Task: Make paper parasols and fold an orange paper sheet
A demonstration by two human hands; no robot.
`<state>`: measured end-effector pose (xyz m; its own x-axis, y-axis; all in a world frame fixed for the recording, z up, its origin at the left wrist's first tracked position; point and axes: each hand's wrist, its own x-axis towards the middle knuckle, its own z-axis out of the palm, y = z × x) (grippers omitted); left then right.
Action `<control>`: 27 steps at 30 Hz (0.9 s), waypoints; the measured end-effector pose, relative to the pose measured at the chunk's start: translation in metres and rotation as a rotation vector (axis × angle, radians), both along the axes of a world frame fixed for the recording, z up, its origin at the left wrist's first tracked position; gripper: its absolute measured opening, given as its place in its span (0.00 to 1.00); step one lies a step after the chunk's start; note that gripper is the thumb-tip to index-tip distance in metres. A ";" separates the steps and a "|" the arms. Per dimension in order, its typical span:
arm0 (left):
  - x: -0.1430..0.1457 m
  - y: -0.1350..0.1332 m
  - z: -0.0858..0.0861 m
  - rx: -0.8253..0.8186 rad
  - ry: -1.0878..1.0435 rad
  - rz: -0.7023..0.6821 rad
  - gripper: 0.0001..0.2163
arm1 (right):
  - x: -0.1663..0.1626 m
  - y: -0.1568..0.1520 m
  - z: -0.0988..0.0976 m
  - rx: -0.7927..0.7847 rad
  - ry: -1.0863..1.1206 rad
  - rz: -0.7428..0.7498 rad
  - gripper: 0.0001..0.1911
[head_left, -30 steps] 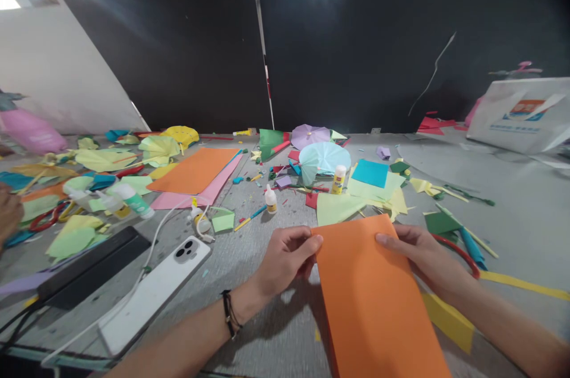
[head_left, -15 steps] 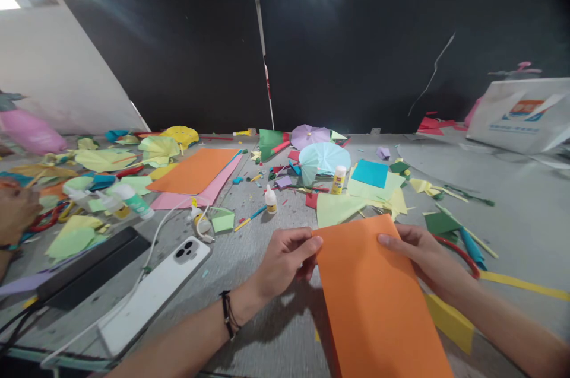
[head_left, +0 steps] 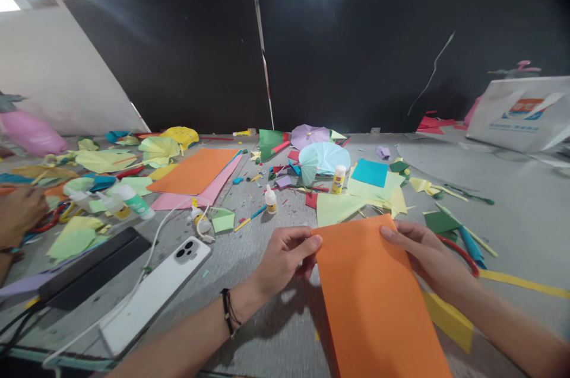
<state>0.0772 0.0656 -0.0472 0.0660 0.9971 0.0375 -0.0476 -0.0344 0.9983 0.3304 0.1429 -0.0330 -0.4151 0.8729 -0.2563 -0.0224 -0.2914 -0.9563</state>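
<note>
An orange paper sheet (head_left: 374,295), folded lengthwise, lies on the grey table in front of me. My left hand (head_left: 285,259) pinches its far left corner between thumb and fingers. My right hand (head_left: 423,253) grips the far right corner, with the thumb on top of the paper. Both hands are closed on the sheet's far edge.
A white phone (head_left: 155,289) on a cable and a black bar (head_left: 89,271) lie at my left. Small glue bottles (head_left: 270,199), paper fans (head_left: 323,158), coloured scraps and red scissors (head_left: 458,250) litter the table. Another person's hand (head_left: 18,215) works at the far left. A white bag (head_left: 521,114) stands at the back right.
The orange sheet's far edge has crept slightly away from me with both hands on it. The other person's hand at the far left moved further into view.
</note>
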 end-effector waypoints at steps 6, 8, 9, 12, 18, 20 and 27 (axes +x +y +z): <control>-0.001 0.005 -0.001 -0.032 -0.034 0.030 0.19 | 0.002 0.003 -0.005 -0.004 0.000 -0.045 0.18; -0.002 0.008 -0.001 -0.052 -0.054 0.037 0.18 | 0.001 0.003 -0.004 0.013 -0.002 -0.039 0.19; -0.002 0.009 -0.001 -0.061 -0.056 0.037 0.18 | 0.001 0.003 -0.004 0.018 -0.008 -0.032 0.19; -0.003 0.010 -0.003 -0.080 -0.043 0.026 0.19 | 0.001 0.005 -0.003 0.030 -0.018 -0.057 0.19; -0.002 0.011 -0.005 -0.082 -0.031 0.021 0.20 | 0.001 0.009 -0.006 0.054 0.008 -0.103 0.15; -0.002 0.011 -0.005 -0.084 -0.019 0.019 0.20 | 0.001 0.009 -0.006 0.049 0.006 -0.110 0.15; -0.004 0.011 -0.005 -0.096 0.021 0.001 0.20 | 0.001 0.009 -0.004 0.085 -0.011 -0.096 0.17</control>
